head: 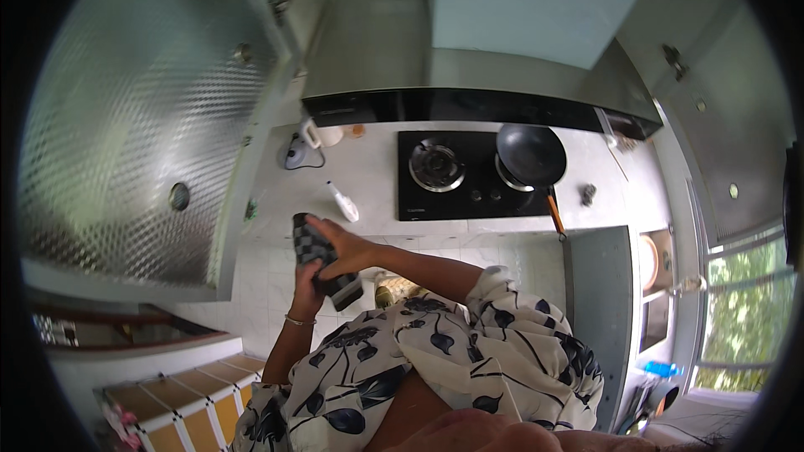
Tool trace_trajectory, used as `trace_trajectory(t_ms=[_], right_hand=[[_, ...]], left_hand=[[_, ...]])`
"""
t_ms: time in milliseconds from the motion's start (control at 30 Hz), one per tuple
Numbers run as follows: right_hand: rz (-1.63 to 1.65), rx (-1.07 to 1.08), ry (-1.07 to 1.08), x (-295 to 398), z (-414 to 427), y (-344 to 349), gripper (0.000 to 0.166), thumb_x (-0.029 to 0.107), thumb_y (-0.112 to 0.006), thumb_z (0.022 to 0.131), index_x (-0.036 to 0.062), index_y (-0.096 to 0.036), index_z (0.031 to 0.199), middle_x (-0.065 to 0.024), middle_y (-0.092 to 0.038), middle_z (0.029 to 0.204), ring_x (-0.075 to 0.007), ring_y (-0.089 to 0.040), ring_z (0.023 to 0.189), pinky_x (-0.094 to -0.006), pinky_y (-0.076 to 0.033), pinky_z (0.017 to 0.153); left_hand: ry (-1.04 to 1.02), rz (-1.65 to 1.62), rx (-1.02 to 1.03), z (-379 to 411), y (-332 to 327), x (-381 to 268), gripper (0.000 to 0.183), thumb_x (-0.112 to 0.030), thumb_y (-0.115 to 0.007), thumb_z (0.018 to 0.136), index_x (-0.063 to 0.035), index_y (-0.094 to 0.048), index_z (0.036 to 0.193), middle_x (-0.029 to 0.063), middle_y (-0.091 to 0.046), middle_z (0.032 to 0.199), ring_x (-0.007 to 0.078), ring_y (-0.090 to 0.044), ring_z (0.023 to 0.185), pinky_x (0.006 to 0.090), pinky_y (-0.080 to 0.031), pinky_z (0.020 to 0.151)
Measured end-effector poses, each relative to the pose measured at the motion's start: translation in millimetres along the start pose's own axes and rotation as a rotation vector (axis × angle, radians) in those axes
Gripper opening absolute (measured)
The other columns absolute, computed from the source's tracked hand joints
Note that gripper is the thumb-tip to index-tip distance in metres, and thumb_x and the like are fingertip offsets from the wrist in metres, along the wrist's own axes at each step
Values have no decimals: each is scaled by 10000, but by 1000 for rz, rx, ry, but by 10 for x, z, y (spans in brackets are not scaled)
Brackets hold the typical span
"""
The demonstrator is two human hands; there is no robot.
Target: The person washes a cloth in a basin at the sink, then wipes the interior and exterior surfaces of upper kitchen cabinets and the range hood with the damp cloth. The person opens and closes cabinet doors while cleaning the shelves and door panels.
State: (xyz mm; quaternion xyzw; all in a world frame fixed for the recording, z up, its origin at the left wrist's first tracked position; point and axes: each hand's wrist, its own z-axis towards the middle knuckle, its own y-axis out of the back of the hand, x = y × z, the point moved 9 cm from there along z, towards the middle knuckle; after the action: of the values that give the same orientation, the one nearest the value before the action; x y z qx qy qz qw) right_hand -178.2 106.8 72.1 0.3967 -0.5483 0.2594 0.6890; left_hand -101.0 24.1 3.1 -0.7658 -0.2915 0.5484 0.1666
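Observation:
A folded cloth in dark grey and black checks [342, 292] is held between my two hands, over the floor just before the counter. My left hand [309, 282] grips its near side, a bracelet at the wrist. On its upper right side lies my right hand [345, 248], thumb and fingers around the cloth. Just beyond, on the white counter [377, 201], a white bottle with a blue tip [342, 202] lies or stands; which, I cannot tell.
A black gas hob [477, 207] holds a dark wok [531, 154] with a wooden handle, under a range hood [477, 105]. A kettle [323, 134] and its base [301, 154] are at the back left. Cabinet doors stand open left [207, 138] and right [716, 107].

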Motion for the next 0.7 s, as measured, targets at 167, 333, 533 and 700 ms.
trace_trajectory(t_ms=[167, 333, 533, 700], right_hand=[[591, -75, -167, 97, -69, 481, 854, 119, -730, 659, 45, -385, 1437, -115, -575, 1229, -213, -539, 1141, -312, -438, 979], [256, -503, 212, 1280, -208, 2122, 875, 136, -745, 629, 55, -412, 1434, -74, -565, 1272, -185, -509, 1188, -332, -383, 1047], [-513, -825, 289, 1640, -143, 3226, 751, 69, -673, 640, 112, -486, 1366, -173, -550, 1253, -319, -539, 1168, -372, -417, 1009], [-838, -1032, 342, 1182, 239, 2180, 654, 46, -678, 653, 207, -583, 1280, -227, -470, 1302, -423, -454, 1208, -470, -424, 998]], left_hand=[[-146, 87, 222, -373, -391, -541, 605, -209, -560, 911, -43, -338, 1448, 139, -572, 1267, 227, -617, 1072, 316, -519, 804], [-370, 331, -21, -925, 230, -1224, 473, -270, -559, 925, 16, -523, 1300, 158, -669, 1067, 248, -691, 861, 269, -521, 670], [-639, 108, -187, -1334, 754, -1606, 503, -367, -582, 925, 14, -517, 1248, 148, -648, 1054, 254, -673, 806, 280, -505, 632], [-835, 10, -14, -1507, 674, -2003, 612, -435, -572, 924, -20, -446, 1356, 104, -560, 1272, 230, -553, 1143, 353, -489, 841]])
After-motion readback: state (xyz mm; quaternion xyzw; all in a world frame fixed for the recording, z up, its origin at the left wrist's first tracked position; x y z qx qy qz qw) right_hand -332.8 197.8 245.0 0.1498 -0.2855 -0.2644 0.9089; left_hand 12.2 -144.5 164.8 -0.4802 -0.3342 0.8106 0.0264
